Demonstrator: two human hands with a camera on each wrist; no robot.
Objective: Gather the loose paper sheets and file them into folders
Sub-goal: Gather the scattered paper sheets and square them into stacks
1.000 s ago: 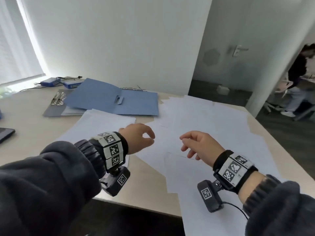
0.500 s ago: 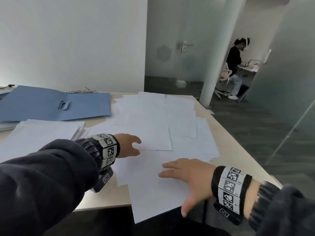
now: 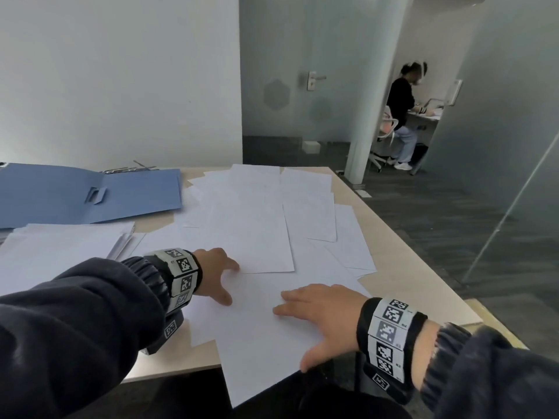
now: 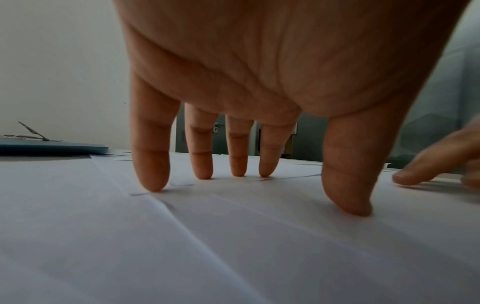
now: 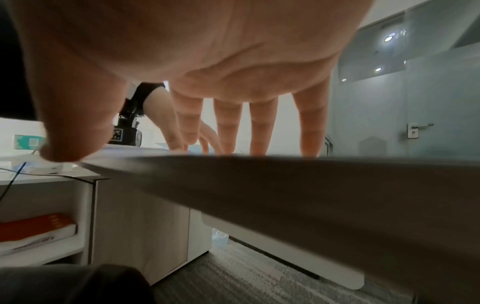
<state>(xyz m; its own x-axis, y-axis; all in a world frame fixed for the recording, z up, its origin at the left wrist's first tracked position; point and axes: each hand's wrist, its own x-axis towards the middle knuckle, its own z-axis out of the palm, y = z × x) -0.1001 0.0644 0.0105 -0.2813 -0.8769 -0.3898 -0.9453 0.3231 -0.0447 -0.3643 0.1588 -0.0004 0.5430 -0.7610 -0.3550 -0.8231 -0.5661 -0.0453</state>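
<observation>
Pale desk point(image 3: 402, 267) by a grey wall, with loose paper sheets point(image 3: 257, 225) strewn from far edge to near edge and blue folder point(image 3: 90, 192) open at far left. Left hand point(image 3: 213, 275) and right hand point(image 3: 320, 316) spread flat, fingertips point(image 4: 153, 185) pressing sheets near front edge. Gathering step, it seems: next, slide sheets together into one pile.

White loose paper sheets point(image 3: 251, 225) lay flat and overlapping, fanned out to the right of the open blue folder point(image 3: 90, 193); one near sheet point(image 3: 260, 352) overhung the desk edge. A squared stack of sheets point(image 3: 60, 249) sat just in front of the folder.
</observation>
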